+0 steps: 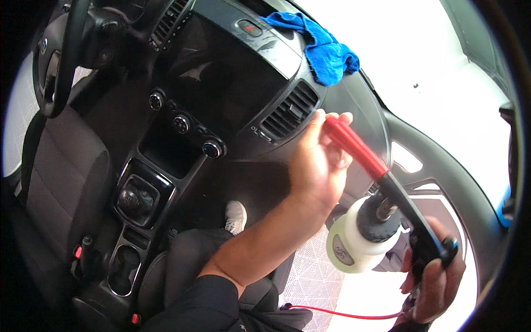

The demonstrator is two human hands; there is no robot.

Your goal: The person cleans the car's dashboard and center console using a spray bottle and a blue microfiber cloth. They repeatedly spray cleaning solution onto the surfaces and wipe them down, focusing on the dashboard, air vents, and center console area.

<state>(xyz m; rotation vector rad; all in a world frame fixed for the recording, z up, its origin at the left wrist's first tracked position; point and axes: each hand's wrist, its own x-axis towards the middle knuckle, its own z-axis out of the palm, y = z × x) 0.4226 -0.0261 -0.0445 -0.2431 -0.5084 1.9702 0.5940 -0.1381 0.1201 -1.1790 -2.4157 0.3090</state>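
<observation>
My right hand is wrapped around the black handle of an air-powered cleaning gun at the lower right. A red cone nozzle points up and left from its body. Under the gun hangs a white plastic bottle with a black cap and an oval label. My left hand is raised beside the round-edged dashboard air vent, its fingers partly curled. The nozzle's tip crosses in front of those fingers, so whether they grip it is hidden. A red air hose runs leftward from near my right hand.
A blue microfiber cloth lies on the dashboard top. Left of me are the centre screen, climate knobs, gear lever, cup holders and steering wheel. The door panel stands at the right.
</observation>
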